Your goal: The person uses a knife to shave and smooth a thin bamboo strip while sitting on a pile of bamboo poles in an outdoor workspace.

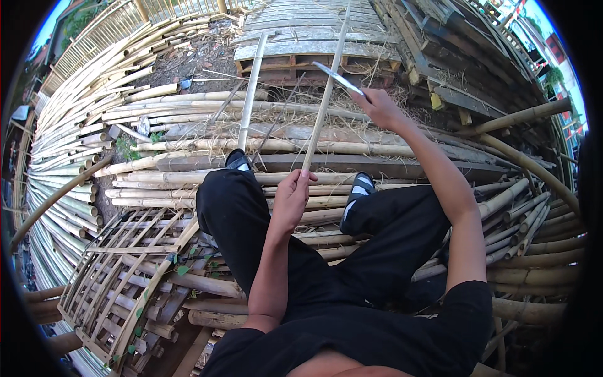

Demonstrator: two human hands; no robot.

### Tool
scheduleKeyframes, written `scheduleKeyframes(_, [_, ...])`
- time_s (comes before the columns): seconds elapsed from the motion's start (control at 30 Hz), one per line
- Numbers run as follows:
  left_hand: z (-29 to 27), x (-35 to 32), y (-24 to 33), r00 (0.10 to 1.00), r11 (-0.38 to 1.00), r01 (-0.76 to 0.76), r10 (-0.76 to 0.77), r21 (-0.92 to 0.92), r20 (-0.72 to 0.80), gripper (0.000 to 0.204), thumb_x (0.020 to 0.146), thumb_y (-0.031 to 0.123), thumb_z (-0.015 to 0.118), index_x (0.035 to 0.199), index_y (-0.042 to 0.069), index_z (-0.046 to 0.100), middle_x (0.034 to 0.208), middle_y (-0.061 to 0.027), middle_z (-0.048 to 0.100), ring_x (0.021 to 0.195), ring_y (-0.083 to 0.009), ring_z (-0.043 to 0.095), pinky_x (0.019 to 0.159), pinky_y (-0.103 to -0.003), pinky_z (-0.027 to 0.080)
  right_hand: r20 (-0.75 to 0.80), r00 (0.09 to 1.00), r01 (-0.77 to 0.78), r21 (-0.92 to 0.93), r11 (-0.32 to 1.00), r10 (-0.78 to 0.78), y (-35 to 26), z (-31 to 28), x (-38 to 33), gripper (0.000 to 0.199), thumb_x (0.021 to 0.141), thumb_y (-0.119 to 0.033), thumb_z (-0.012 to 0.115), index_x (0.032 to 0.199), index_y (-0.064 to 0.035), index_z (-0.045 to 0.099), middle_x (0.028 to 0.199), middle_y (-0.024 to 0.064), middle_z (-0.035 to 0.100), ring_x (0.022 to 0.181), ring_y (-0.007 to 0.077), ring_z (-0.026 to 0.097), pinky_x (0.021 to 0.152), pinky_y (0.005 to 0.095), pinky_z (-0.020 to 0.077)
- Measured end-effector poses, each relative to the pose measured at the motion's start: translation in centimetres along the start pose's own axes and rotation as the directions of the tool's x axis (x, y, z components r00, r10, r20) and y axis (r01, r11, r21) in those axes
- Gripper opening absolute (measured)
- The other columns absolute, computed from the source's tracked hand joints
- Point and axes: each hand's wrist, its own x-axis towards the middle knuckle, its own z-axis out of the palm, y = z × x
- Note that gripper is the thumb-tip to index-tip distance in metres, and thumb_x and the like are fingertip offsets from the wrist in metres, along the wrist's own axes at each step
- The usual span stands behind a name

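Closest of all, a black shirt (pixel 352 330) fills the lower edge, and below it dark trousers (pixel 235 213) cover two bent, spread knees. Down at the left sits an open lattice of crossed slats (pixel 119 276), with a few green leaves along its edge. Between the knees, the left hand (pixel 293 196) is closed around the near end of a long, pale strip (pixel 322 107), which runs away from the body and up past the top of the view. Striped footwear (pixel 361 186) shows on both feet, with bamboo poles (pixel 326 147) lying crosswise under and beyond them. Farther along the strip, the right hand (pixel 382 108) grips a knife (pixel 340 79); its blade points up and left, crossing the strip in view, though whether they touch I cannot tell. A second pale strip (pixel 252 88) stretches outward from near the left foot. Beyond lie a weathered wooden pallet (pixel 301 49), stacked timber (pixel 452 56) to its right, piled bamboo (pixel 69 147) at the left, and a slatted fence (pixel 103 47) at the back.
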Motion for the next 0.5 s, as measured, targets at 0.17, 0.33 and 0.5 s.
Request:
scheduleKeyframes(0.17, [-0.1, -0.2, -0.1, 0.999, 0.993, 0.016, -0.012, 0.115, -0.034, 0.031, 0.100, 0.028, 0.045, 0.088, 0.003, 0.059, 0.059, 0.0081, 0.034, 0.052, -0.0004, 0.028, 0.046, -0.020, 0.021, 0.078, 0.993, 0.084, 0.085, 0.993, -0.091, -1.7, 1.0, 0.0, 0.044, 0.093, -0.043, 0.051, 0.082, -0.0007, 0.059, 0.059, 0.0084, 0.050, 0.054, 0.0184, 0.045, 0.053, 0.0348, 0.0367])
scheduleKeyframes(0.33, [0.1, -0.7, 1.0, 1.000, 0.996, -0.009, 0.009, 0.083, -0.007, 0.030, 0.100, 0.028, 0.045, 0.087, 0.004, 0.057, 0.056, 0.0085, 0.033, 0.050, -0.0003, 0.027, 0.044, -0.021, 0.021, 0.222, 0.971, -0.202, 0.595, 0.778, 0.083, -4.0, 0.7, -0.1, 0.033, 0.093, -0.037, 0.057, 0.083, -0.0055, 0.057, 0.054, -0.0045, 0.040, 0.041, 0.0050, 0.035, 0.038, 0.0249, 0.0275])
scheduleKeyframes(0.5, [0.2, -1.5, 1.8, 0.996, 0.996, 0.045, -0.052, 0.083, 0.077, 0.029, 0.101, 0.027, 0.043, 0.092, 0.003, 0.056, 0.055, 0.0078, 0.036, 0.046, -0.0006, 0.030, 0.041, -0.019, 0.024, 0.187, 0.980, -0.197, 0.828, 0.526, 0.073, -5.4, -0.1, -0.2, 0.028, 0.091, -0.031, 0.062, 0.083, -0.0045, 0.056, 0.051, -0.0071, 0.034, 0.038, 0.0024, 0.031, 0.034, 0.0221, 0.0227])
